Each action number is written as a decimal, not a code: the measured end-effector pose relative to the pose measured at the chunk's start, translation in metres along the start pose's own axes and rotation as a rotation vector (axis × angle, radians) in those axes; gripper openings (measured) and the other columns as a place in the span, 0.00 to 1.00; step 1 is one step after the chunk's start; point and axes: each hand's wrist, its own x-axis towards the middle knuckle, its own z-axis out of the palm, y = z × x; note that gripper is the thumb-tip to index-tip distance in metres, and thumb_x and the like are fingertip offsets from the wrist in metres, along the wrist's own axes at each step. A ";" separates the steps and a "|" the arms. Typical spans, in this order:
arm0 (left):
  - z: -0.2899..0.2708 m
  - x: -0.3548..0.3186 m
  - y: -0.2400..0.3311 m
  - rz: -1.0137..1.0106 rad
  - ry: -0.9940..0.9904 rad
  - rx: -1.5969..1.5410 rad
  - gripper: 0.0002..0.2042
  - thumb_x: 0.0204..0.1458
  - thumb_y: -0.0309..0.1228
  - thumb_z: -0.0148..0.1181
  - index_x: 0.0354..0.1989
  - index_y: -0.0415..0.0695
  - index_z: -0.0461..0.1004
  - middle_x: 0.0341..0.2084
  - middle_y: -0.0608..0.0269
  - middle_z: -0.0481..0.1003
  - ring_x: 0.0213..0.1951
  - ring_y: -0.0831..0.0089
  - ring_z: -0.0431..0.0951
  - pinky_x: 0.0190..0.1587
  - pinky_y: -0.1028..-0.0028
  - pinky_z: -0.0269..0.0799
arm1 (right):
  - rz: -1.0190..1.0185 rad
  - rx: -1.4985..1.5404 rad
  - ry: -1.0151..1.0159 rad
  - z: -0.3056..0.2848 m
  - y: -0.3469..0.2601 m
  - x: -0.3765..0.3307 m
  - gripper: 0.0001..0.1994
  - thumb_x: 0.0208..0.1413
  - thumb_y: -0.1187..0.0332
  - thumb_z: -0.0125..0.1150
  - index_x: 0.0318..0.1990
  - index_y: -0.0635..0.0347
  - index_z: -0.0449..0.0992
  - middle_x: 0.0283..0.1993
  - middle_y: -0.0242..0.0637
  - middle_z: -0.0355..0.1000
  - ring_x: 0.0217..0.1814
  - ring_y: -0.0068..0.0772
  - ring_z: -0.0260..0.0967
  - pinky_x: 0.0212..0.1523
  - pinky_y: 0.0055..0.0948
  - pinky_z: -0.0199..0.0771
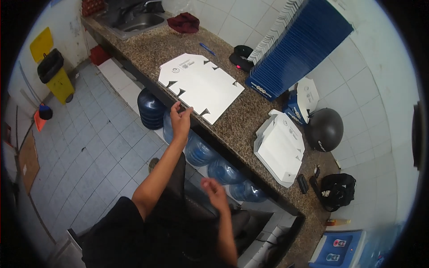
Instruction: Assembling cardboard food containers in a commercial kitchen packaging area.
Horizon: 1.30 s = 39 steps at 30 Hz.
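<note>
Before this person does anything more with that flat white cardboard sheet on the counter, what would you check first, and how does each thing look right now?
1. Flat white cardboard sheet lies fully on the granite counter: ok.
2. Left hand at the sheet's near edge: ok; firm grip: cannot tell.
3. Right hand free: ok, it hangs open below the counter, holding nothing.
4. Nothing lying on the sheet: ok.
5. Stack of white folded boxes apart from the sheet: ok.
6. Leaning blue stack of flat boxes steady: cannot tell.

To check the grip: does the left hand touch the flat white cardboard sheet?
Touching: the head view shows the left hand fingertips on the near corner of the flat white cardboard sheet.
</note>
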 end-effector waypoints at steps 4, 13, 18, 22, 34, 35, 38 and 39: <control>-0.012 -0.004 0.006 -0.085 -0.103 -0.169 0.32 0.47 0.34 0.63 0.60 0.44 0.54 0.52 0.54 0.59 0.44 0.71 0.68 0.39 0.73 0.70 | -0.394 -0.303 0.125 -0.016 -0.110 0.115 0.10 0.60 0.65 0.53 0.42 0.61 0.75 0.35 0.32 0.74 0.37 0.21 0.69 0.41 0.24 0.68; -0.022 0.006 0.009 -0.154 -0.215 -0.195 0.33 0.49 0.31 0.61 0.61 0.47 0.50 0.54 0.54 0.57 0.48 0.67 0.68 0.42 0.71 0.71 | -0.288 -1.089 0.579 -0.075 -0.148 0.391 0.26 0.59 0.47 0.47 0.49 0.62 0.72 0.49 0.51 0.70 0.52 0.53 0.66 0.55 0.42 0.63; -0.032 0.022 0.009 -0.185 -0.248 -0.225 0.33 0.50 0.31 0.60 0.62 0.46 0.48 0.53 0.53 0.58 0.49 0.65 0.69 0.44 0.68 0.72 | -0.339 -1.209 0.525 -0.071 -0.146 0.379 0.28 0.55 0.46 0.50 0.41 0.68 0.75 0.49 0.56 0.68 0.52 0.56 0.65 0.53 0.46 0.63; -0.049 0.063 0.015 -0.180 -0.131 -0.160 0.25 0.51 0.32 0.60 0.56 0.37 0.60 0.45 0.53 0.71 0.44 0.68 0.74 0.46 0.70 0.72 | -0.340 -1.069 0.458 -0.044 -0.154 0.312 0.24 0.53 0.49 0.55 0.36 0.68 0.76 0.40 0.55 0.69 0.44 0.56 0.68 0.46 0.48 0.66; -0.148 0.017 0.046 -0.115 -0.476 -0.035 0.24 0.49 0.33 0.64 0.52 0.33 0.65 0.42 0.54 0.74 0.43 0.69 0.75 0.47 0.71 0.71 | -0.172 -0.703 0.280 -0.022 -0.156 0.198 0.22 0.52 0.50 0.61 0.32 0.65 0.75 0.26 0.42 0.72 0.26 0.33 0.68 0.30 0.30 0.68; -0.148 0.010 0.048 -0.108 -0.481 -0.029 0.24 0.49 0.33 0.64 0.52 0.33 0.65 0.42 0.54 0.74 0.43 0.69 0.75 0.47 0.71 0.71 | -0.204 -0.696 0.299 -0.022 -0.155 0.195 0.22 0.52 0.50 0.61 0.32 0.65 0.75 0.26 0.42 0.72 0.26 0.33 0.68 0.30 0.30 0.68; -0.143 -0.003 0.060 0.000 -0.587 -0.034 0.24 0.48 0.33 0.64 0.51 0.33 0.66 0.41 0.54 0.74 0.42 0.69 0.75 0.46 0.72 0.70 | 0.001 -0.700 0.228 -0.029 -0.160 0.179 0.18 0.54 0.53 0.61 0.41 0.58 0.71 0.30 0.32 0.69 0.31 0.26 0.65 0.34 0.27 0.67; -0.140 -0.003 0.066 0.063 -0.604 -0.033 0.23 0.48 0.34 0.64 0.50 0.33 0.66 0.40 0.54 0.74 0.41 0.70 0.75 0.45 0.73 0.70 | -0.060 -0.445 0.207 -0.031 -0.164 0.173 0.19 0.53 0.54 0.62 0.43 0.58 0.67 0.31 0.34 0.69 0.32 0.27 0.66 0.35 0.28 0.67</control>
